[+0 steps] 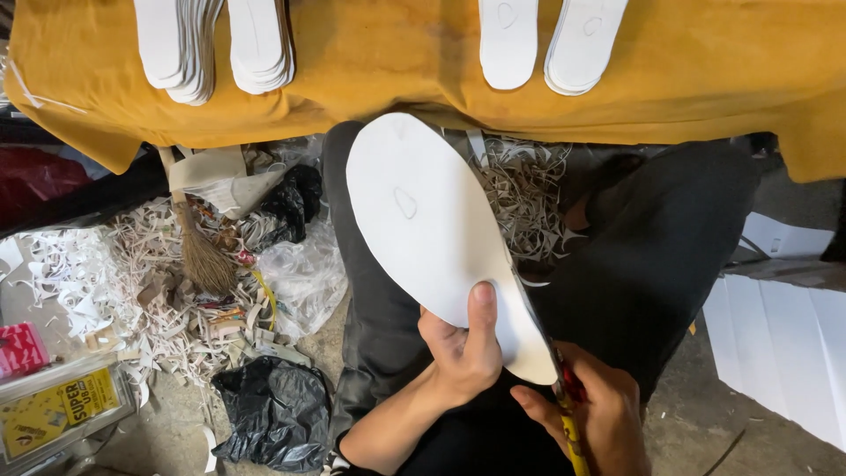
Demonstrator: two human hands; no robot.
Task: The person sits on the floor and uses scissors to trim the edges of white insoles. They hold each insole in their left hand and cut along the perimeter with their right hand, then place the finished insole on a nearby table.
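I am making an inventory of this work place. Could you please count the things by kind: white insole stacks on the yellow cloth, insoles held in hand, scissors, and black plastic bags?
Insole stacks on the yellow cloth: 4
Held insole, in the left hand: 1
Scissors, in the right hand: 1
Black plastic bags: 2
Total: 8

Four piles of soles (256, 44) lie on the counter (397, 62). Below it, paper scraps (132, 282) and a broom (201, 256) lie on the floor, left of the legs (379, 317).
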